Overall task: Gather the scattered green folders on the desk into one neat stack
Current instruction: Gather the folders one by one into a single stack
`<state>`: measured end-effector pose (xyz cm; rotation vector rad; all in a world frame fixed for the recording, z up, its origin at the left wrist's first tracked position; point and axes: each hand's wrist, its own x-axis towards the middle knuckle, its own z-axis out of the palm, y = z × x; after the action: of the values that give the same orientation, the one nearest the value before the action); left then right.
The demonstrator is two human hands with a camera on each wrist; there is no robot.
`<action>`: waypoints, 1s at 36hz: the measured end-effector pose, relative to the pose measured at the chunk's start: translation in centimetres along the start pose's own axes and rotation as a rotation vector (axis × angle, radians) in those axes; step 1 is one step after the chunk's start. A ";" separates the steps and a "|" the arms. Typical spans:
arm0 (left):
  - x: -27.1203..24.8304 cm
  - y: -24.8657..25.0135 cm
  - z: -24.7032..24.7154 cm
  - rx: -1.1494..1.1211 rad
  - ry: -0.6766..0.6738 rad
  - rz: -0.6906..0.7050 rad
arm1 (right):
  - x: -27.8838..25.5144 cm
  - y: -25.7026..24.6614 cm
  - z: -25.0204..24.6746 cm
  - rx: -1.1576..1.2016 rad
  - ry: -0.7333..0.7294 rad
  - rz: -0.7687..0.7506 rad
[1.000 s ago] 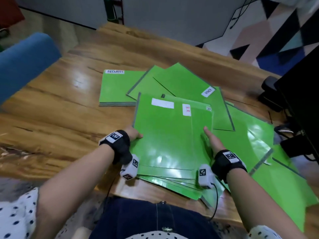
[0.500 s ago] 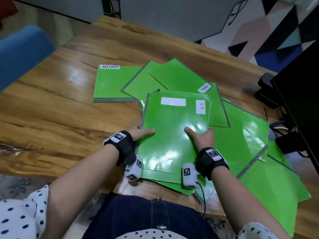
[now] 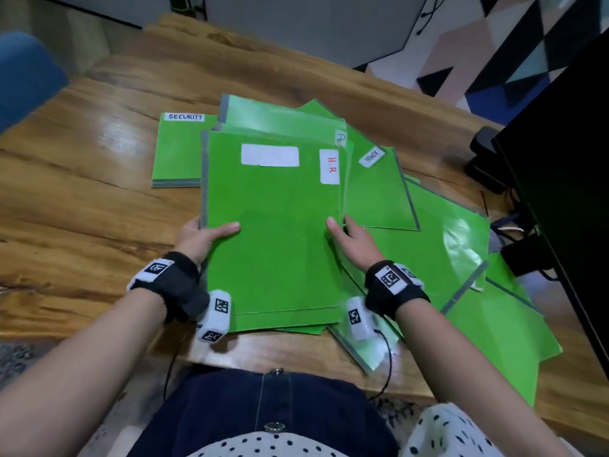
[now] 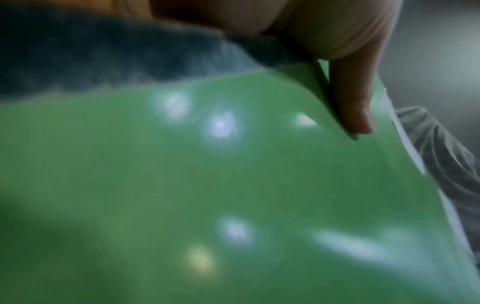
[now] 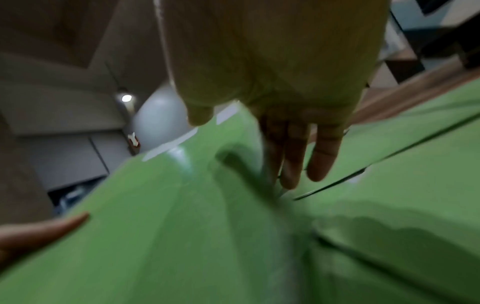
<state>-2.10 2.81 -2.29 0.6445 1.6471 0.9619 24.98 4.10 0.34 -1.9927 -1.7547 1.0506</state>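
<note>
- I am holding a bundle of green folders (image 3: 273,232) in front of me, above the near edge of the wooden desk (image 3: 82,206); the top folder is carrying a blank white label and a label reading "H.R".
- My left hand (image 3: 201,237) is gripping the left edge of the bundle: the thumb is lying across the top cover and the other fingers are going under it, out of sight.
- In the left wrist view my thumb (image 4: 353,98) is pressing on the glossy green cover (image 4: 207,195); the picture there is blurred.
- My right hand (image 3: 354,242) is staying at the right edge of the bundle with the fingers straight and relaxed; the thumb is lying on the top cover and the other fingers are pointing down beside the edge.
- In the right wrist view my fingers (image 5: 322,156) are hanging straight along the side of the folders; I cannot tell if they are really touching it.
- More green folders are lying on the desk behind and to the right: one labelled "SECURITY" (image 3: 178,150) is lying flat at the far left, and one labelled "ADMIN" (image 3: 379,192) is lying slanted just to the right of my bundle.
- Several loose folders (image 3: 461,258) are overlapping on the right side, and the nearest one is hanging over the desk edge.
- A black monitor (image 3: 566,159) is standing at the right border of the head view.
</note>
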 end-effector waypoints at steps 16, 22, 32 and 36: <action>0.7 -1.3 -3.9 0.096 0.189 -0.056 | -1.5 7.2 2.6 -0.534 -0.315 0.272; 0.8 -0.5 -3.8 0.233 0.138 -0.145 | -1.1 4.9 2.4 -0.425 -0.161 0.240; 1.1 -0.3 -4.3 0.390 0.039 -0.349 | -0.9 10.5 -2.8 -0.006 0.262 0.936; 1.3 0.5 -4.2 0.429 -0.010 -0.399 | -0.6 11.2 -3.1 0.166 0.227 0.958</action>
<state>-6.52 2.99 -2.11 0.5658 1.8986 0.3188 35.31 1.80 -4.50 -2.7358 -0.5147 1.0726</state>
